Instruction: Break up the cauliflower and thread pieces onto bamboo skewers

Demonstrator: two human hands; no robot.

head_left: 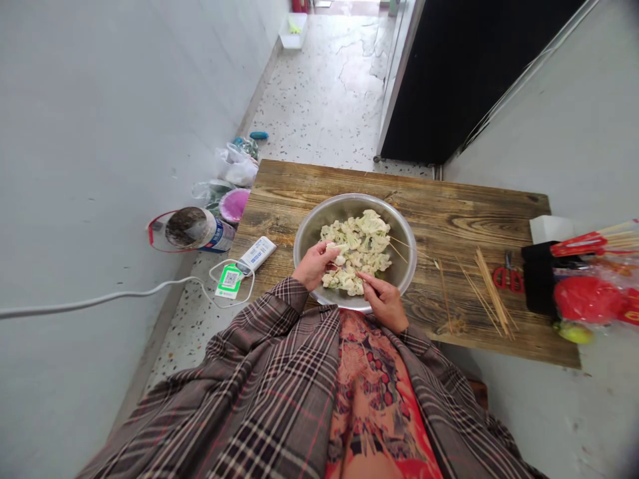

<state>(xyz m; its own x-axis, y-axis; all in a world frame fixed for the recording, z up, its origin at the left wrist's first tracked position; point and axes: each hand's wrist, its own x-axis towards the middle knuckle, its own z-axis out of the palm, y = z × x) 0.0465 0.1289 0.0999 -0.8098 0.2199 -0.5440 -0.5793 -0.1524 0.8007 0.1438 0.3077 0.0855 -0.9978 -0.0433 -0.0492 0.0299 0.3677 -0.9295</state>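
Observation:
A wide metal bowl [405, 266] holds many pale cauliflower florets [372, 226]. Over its left side, my left hand [313, 266] is closed on one cauliflower floret [336, 253], gripped between thumb and fingers. My right hand [385, 301] reaches over the bowl's front right, thumb and fingers pinched together close to the lower florets. Whatever thin thing is in that pinch is too small to make out. Thin wooden skewers [399, 250] lean across the bowl's right side, their inner ends among the florets.
Loose bamboo skewers [492, 293] lie on the wooden table [464, 213], near red-handled scissors [509, 279] and a black container [539, 279]. At the left edge are a white power bank [257, 255], its cable and a green QR card [229, 281]. A bucket [200, 229] stands beyond.

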